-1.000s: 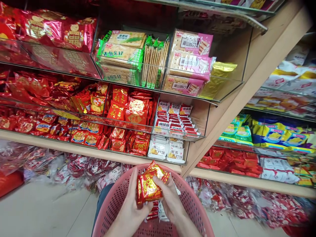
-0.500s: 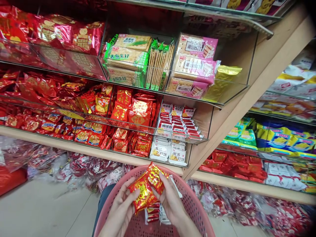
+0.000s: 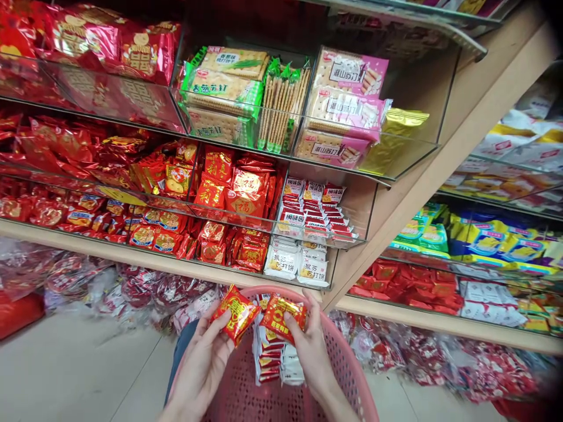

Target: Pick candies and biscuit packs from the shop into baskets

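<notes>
Above the pink basket (image 3: 358,375), each of my hands holds a small wrapped snack packet. My left hand (image 3: 204,354) is closed on a red packet with gold print (image 3: 236,315), tilted, its thumb across the lower edge. In my right hand (image 3: 310,349) is another red and gold packet (image 3: 284,316), gripped with the thumb on its front. The two packets are close side by side. Below them, inside the basket, rows of red-and-white packets (image 3: 268,357) and white packets (image 3: 291,364) lie stacked, partly hidden by my right hand and its packet.
Clear-fronted shelves hold red packets (image 3: 248,190), green cracker packs (image 3: 222,91), pink cracker packs (image 3: 347,108) and white packets (image 3: 281,261). A slanted wooden divider (image 3: 422,170) stands to the right. Plastic bags of goods (image 3: 145,287) lie on the floor (image 3: 88,357) below the shelf.
My hands have moved apart, and the two packets that overlapped are now separate. The right packet has turned its printed face to me. The stacked packets in the basket show more.
</notes>
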`<state>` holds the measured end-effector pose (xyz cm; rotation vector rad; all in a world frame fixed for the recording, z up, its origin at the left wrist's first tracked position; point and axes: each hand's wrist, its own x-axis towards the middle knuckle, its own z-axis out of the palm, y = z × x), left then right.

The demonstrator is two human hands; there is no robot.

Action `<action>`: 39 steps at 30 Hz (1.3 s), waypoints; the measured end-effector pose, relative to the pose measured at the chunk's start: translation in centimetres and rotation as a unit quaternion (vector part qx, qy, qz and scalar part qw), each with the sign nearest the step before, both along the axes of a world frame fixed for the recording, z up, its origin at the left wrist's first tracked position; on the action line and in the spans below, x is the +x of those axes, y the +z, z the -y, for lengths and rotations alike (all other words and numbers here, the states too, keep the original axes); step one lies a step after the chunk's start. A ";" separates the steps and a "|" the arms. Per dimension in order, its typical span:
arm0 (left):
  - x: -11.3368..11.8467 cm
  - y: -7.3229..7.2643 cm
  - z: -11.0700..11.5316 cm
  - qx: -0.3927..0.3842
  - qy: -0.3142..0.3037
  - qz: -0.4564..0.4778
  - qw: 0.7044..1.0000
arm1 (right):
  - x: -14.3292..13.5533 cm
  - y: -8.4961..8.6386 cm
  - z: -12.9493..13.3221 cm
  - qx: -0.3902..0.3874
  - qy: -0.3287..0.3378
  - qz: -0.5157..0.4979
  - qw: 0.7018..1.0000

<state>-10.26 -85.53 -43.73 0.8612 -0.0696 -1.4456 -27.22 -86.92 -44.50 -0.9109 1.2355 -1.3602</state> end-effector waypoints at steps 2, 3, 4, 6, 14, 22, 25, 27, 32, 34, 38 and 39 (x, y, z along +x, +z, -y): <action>-0.5 0.5 0.0 0.007 -0.010 -0.011 1.000 | -0.4 -0.4 -0.5 -0.012 0.041 -0.050 0.998; -0.7 0.8 -0.1 0.010 -0.017 -0.016 1.000 | -0.5 -0.6 -0.8 -0.007 0.072 -0.064 0.995; -1.0 1.0 -0.1 0.011 -0.025 -0.020 0.999 | -0.5 -0.7 -1.1 -0.002 0.102 -0.073 0.992; -1.5 1.5 -0.2 0.005 -0.039 -0.028 0.999 | -0.3 -0.6 -1.7 0.001 0.141 -0.082 0.987; -4.3 1.2 -1.4 -0.009 -0.019 -0.001 1.000 | 0.9 -0.3 -2.5 -0.004 0.162 -0.086 0.983; -4.8 1.1 -2.3 -0.043 -0.086 0.085 0.992 | 0.0 -1.0 -2.2 -0.008 0.140 -0.125 0.982; -4.2 1.0 -2.3 -0.057 -0.130 0.128 0.982 | -0.3 -0.9 -2.2 -0.023 0.148 -0.128 0.980; -4.0 1.0 -2.2 -0.052 -0.137 0.134 0.980 | -0.4 -0.7 -2.1 -0.012 0.150 -0.125 0.981; -2.8 1.1 -2.0 -0.018 -0.088 0.110 0.990 | -1.3 0.3 -1.6 0.028 0.136 -0.075 0.987; -1.9 1.0 -1.8 -0.014 -0.058 0.104 0.993 | -1.7 0.5 -1.4 0.048 0.123 -0.046 0.990; -0.2 0.6 -1.3 0.002 -0.012 0.114 0.993 | -2.2 0.4 -0.9 0.068 0.104 0.013 0.992; 0.1 0.5 -1.2 0.008 -0.006 0.119 0.993 | -2.2 0.4 -0.8 0.067 0.101 0.018 0.992</action>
